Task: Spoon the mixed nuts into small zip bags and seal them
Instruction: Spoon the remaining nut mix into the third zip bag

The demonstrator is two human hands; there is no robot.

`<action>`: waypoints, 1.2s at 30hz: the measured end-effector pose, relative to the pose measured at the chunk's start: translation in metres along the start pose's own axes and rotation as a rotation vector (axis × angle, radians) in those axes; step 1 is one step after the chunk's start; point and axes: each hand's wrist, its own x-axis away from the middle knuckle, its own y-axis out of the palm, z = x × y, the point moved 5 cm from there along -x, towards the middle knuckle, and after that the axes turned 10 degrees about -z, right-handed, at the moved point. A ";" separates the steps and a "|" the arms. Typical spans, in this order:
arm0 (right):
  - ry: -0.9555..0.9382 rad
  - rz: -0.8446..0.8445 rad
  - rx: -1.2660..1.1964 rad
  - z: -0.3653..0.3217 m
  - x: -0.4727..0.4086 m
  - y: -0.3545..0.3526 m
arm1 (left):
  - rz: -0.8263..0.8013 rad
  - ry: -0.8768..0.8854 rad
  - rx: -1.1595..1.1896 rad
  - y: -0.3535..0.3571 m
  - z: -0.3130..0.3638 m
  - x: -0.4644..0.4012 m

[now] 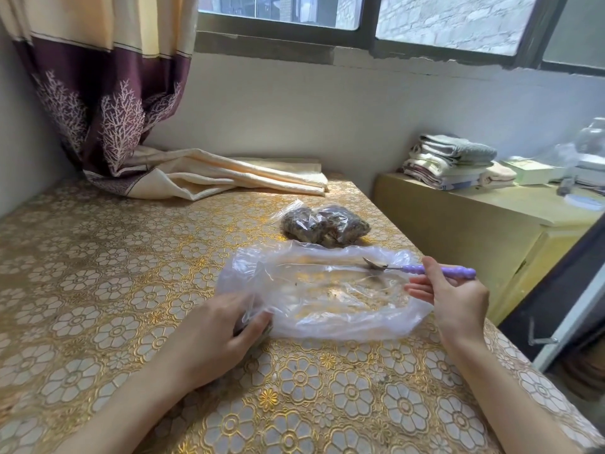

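A large clear plastic bag [327, 290] lies spread flat on the table, holding only crumbs. My left hand [226, 329] grips its near left corner, and something small is partly hidden under the fingers. My right hand [455, 293] holds a spoon [422, 268] by its purple handle, the metal bowl over the bag's far right edge. Two small zip bags filled with mixed nuts [324, 226] lie side by side just beyond the big bag.
The table [98, 290] carries a gold floral cloth, and its right edge runs close to my right hand. A curtain [203, 175] lies bunched at the back. A yellow cabinet [474, 217] with folded towels [455, 158] stands to the right.
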 end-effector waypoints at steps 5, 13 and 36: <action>-0.089 0.074 0.211 -0.010 0.004 -0.005 | -0.034 0.020 -0.073 -0.001 0.003 0.001; -0.322 0.047 0.474 -0.023 0.014 -0.007 | -0.037 0.044 -0.141 -0.001 0.007 -0.002; -0.018 -0.139 -0.026 0.008 -0.017 0.036 | 0.051 0.059 0.089 -0.005 0.018 0.006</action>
